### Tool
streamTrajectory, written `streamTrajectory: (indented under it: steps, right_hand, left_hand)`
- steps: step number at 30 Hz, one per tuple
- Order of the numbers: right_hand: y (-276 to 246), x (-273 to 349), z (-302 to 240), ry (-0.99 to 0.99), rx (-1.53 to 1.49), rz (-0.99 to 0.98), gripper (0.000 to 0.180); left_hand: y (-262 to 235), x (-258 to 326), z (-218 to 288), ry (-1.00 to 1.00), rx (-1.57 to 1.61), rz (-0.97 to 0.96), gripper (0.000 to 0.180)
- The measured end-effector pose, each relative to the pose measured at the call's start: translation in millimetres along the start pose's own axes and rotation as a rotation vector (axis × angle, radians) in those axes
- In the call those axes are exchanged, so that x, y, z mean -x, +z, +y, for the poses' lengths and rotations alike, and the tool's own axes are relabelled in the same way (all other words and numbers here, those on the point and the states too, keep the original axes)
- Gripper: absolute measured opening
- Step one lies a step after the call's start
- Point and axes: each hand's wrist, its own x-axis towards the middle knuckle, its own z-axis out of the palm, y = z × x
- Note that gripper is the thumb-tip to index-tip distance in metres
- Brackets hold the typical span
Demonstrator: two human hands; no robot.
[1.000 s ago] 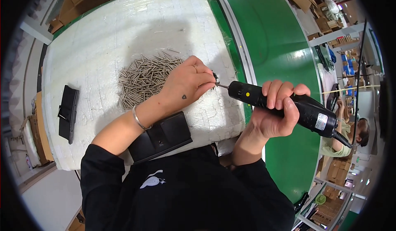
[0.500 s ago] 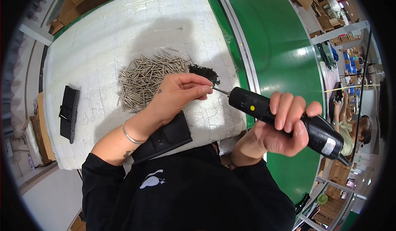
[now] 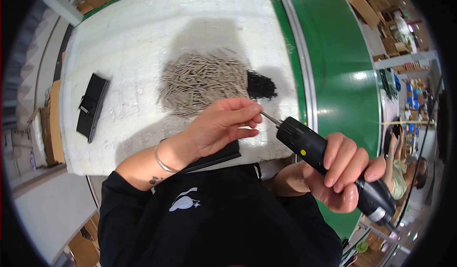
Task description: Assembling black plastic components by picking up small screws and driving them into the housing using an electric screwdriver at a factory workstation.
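Observation:
My right hand is wrapped round a black electric screwdriver, its thin bit aimed up and left. At the bit's tip, the thumb and index finger of my left hand pinch together; whatever they hold is hidden. Beyond that hand lies a heap of slim metal rods, with a smaller pile of black screws touching its right side. One black plastic piece lies under my left wrist at the near edge, partly covered. A similar black piece rests alone at the left.
White wrapped foam covers the worktop. To its right run a metal rail and a long green surface. A co-worker is at the far right. Cardboard boxes stand at the far right and far left.
My view has shifted, so the worktop things appear farther right and the near black piece is more covered. The screwdriver tilts more steeply, its bit still at my left fingertips.

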Motion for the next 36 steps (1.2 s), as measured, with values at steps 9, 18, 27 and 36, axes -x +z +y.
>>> streamTrajectory:
  steps: [9,18,27,36]
  right_hand:
    - [15,5,0,0.038,-0.142,0.045,0.025]
    - [8,10,12,0.119,0.000,0.018,0.027]
    - [11,12,16,0.164,-0.016,-0.012,0.025]
    - [13,13,13,0.155,0.045,0.009,0.031]
  left_hand:
    - [-4,32,-9,0.078,0.089,-0.079,0.018]
    - [-86,95,69,0.897,-2.004,0.539,0.022]
    - [-98,100,96,0.707,-2.336,0.283,0.021]
    - [-82,90,101,0.677,-2.319,0.119,0.010]
